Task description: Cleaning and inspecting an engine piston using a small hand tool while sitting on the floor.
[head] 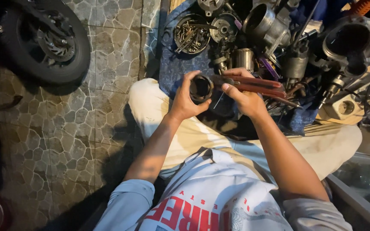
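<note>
- Nearest to camera: pale blue printed shirt [219, 201], forearms reaching forward over light trousers [185, 137]; seated over stone-tile floor [56, 141].
- Left hand [185, 100]: curled round a short dark metal ring-shaped part [201, 88], thumb and fingers wrapped on the outer wall, open bore facing the camera. Closed firmly on it.
- Right hand [245, 96]: closed on red-handled pliers [253, 85], handles running off to the right, tip end meeting the rim of the ring. Exact contact point at the tip too small to tell.
- Ring held in the air above the lap, just in front of a blue cloth [172, 64] spread on the floor.
- Handling judgement: solid metal, stiff, heavy for its bulk; looks grimy, probably oily, so likely slippery. Not fragile, but rim edges and bore could mark under plier force.
- Best hold, as judged: full wrap round the outer wall as now, fingers clear of the rim where the pliers work.
- Pliers: rigid; take by both handles, well back, for leverage.
- Around: round tray of bolts [191, 34], metal cylinders and engine parts [270, 25] crowded on the cloth, large cast housing [350, 40] at right, scooter wheel [43, 38] well apart at upper left.
</note>
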